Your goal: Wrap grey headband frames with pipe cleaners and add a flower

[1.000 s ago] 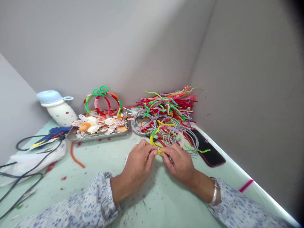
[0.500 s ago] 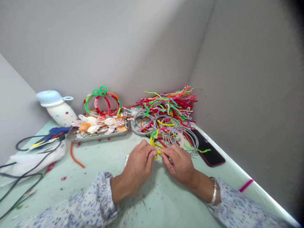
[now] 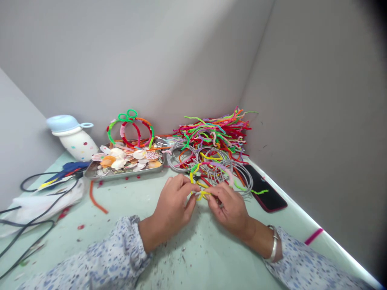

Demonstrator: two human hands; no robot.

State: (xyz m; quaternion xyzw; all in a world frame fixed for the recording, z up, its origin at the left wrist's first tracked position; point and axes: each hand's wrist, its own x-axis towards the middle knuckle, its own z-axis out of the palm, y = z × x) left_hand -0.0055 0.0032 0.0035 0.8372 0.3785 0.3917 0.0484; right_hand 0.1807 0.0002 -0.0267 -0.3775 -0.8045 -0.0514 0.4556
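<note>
My left hand [image 3: 173, 205] and my right hand [image 3: 228, 209] meet above the middle of the table, fingertips a short gap apart. Between them is a yellow pipe cleaner [image 3: 203, 195], bent around a thin hoop. My right thumb and forefinger pinch the yellow piece. Closed on the hoop's left side, my left fingers touch a short greyish stretch beside the yellow. The hoop [image 3: 222, 166] curves away behind my hands, wrapped in green, pink and lilac fuzzy lengths. My fingers partly hide its near side.
Grey wire coils [image 3: 246, 177] lie just beyond my hands, before a heap of pipe cleaners [image 3: 217, 131]. A metal tray [image 3: 127, 176] of shells stands left, with decorated hoops [image 3: 139, 133] behind. Around are a bottle [image 3: 78, 145], a phone [image 3: 272, 199] and black cables [image 3: 33, 221].
My left fingers have shifted slightly left and loosened from the yellow pipe cleaner, baring a bit more of the hoop. My right hand stays nearly in place.
</note>
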